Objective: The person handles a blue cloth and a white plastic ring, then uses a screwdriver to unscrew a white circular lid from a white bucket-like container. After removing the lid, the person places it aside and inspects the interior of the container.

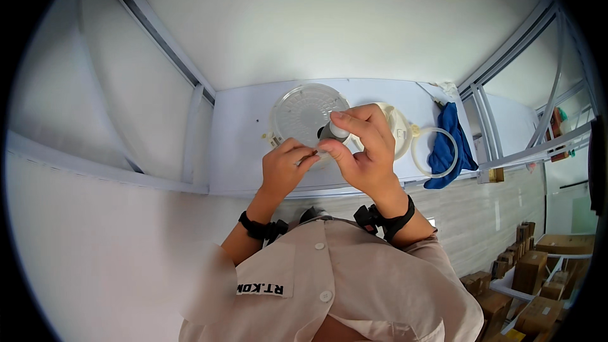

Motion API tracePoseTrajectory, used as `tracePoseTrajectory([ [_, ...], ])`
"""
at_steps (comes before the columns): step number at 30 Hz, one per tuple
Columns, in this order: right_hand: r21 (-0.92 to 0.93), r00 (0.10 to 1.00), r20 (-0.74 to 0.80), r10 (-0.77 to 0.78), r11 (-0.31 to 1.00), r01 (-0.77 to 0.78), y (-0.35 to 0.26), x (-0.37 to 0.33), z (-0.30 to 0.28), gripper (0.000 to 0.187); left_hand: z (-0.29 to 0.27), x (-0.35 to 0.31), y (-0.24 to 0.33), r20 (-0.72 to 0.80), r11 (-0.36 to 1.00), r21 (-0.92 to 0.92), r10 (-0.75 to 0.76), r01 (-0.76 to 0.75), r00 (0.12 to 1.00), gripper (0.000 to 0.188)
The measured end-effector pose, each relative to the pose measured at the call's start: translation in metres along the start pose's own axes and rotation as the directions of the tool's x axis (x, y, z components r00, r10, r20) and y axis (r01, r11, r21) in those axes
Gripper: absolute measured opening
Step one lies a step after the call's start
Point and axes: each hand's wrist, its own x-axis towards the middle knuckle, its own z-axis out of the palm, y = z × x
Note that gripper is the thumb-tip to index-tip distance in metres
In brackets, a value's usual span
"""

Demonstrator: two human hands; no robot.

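My right hand [364, 152] grips a small grey and white cylindrical part [334, 132] between thumb and fingertips, held above the white table [237, 139]. My left hand [285, 164] is closed beside it, pinching a thin dark tool or pin [310, 153] that points toward the part. Just behind the hands a clear round plastic lid [304, 111] lies on the table. A cream round housing [400, 128] sits partly hidden behind my right hand.
A translucent ring gasket [434, 152] and a blue cloth [451, 142] lie at the table's right end. White partition walls enclose the table. Cardboard boxes [529, 272] are stacked on the floor at lower right, beside a metal frame [538, 145].
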Motion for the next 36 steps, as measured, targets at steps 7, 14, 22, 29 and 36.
tracePoseTrajectory([
  [7,0.174,0.996,0.041,0.085,0.980,-0.091,-0.005,0.014,0.003,0.040,0.002,-0.002,-0.001,0.015,0.999,-0.032,-0.034,0.034,0.999,0.016],
  [14,0.024,0.990,0.113,0.079,0.996,-0.083,0.000,0.012,-0.011,0.043,-0.001,-0.003,0.000,0.041,0.997,0.009,-0.071,0.071,0.997,0.016],
  [22,0.259,0.990,0.092,0.110,0.957,-0.130,-0.006,0.014,-0.001,0.044,0.002,-0.005,-0.002,0.029,0.996,-0.041,-0.081,0.082,0.996,0.016],
  [29,0.170,0.997,0.064,0.042,0.984,-0.052,0.002,-0.001,-0.003,0.038,0.000,-0.004,0.001,0.019,0.997,-0.026,-0.076,0.077,0.997,0.015],
  [36,0.239,0.997,0.043,0.062,0.968,-0.071,-0.005,0.013,0.000,0.037,0.000,-0.005,-0.001,0.018,0.996,-0.046,-0.078,0.079,0.997,0.013],
])
